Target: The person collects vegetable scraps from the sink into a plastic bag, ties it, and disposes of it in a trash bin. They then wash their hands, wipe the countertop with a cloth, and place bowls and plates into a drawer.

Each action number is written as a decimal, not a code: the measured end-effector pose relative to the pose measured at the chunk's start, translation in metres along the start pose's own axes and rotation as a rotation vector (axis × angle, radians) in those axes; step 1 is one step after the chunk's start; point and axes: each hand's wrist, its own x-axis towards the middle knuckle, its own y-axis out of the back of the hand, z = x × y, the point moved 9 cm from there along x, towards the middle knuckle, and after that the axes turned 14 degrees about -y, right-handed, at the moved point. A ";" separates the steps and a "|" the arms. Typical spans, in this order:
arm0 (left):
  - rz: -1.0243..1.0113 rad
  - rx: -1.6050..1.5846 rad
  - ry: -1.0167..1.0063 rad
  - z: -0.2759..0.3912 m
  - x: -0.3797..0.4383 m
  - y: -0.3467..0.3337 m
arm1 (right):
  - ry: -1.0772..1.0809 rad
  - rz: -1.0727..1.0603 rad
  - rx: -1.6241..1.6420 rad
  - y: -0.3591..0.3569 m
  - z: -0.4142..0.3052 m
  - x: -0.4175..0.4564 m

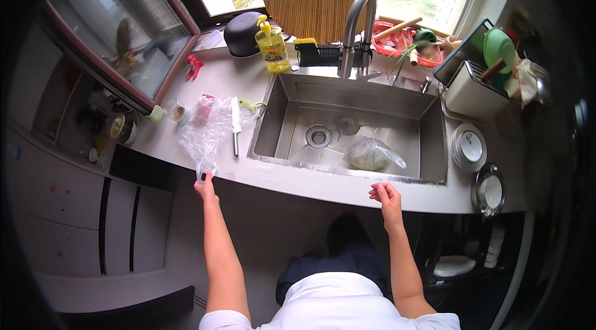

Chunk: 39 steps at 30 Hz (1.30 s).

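Note:
My left hand (pixel 206 186) grips the gathered end of a clear plastic bag (pixel 203 136) at the counter's front edge. The bag lies crumpled on the countertop, with something reddish showing at its upper part. Just right of it rests a knife (pixel 235 125) with a pale blade and dark handle. Nothing is in my right hand (pixel 387 198), which hovers by the counter's front edge below the sink, its fingers loosely curled and slightly apart. Inside the stainless-steel sink (pixel 291 118) sits a tied clear plastic bag (pixel 370 154) with greenish contents, right of the drain (pixel 318 136).
A tall faucet (pixel 358 27) arches over the sink. Behind stand a yellow soap bottle (pixel 273 50), a black pot (pixel 243 34) and red baskets (pixel 391 43). Stacked dishes (pixel 468 148) and a knife block (pixel 477 90) flank the right side. An open window sash (pixel 125 27) juts in at left.

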 end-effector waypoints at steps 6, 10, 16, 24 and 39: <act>0.096 -0.047 -0.418 0.163 -0.005 -0.052 | -0.004 0.028 -0.225 0.059 -0.024 0.092; -0.171 -0.116 -0.538 0.321 -0.055 -0.097 | 0.087 0.118 -0.794 0.069 -0.032 0.149; -0.613 -0.123 -0.456 0.422 -0.154 -0.156 | 0.209 0.145 -1.403 0.042 -0.005 0.210; -0.894 -0.179 -0.291 0.425 -0.215 -0.215 | 0.311 0.024 -1.726 0.006 0.049 0.278; -1.070 -0.312 -0.036 0.333 -0.252 -0.319 | 0.482 0.151 -0.876 0.068 -0.197 0.139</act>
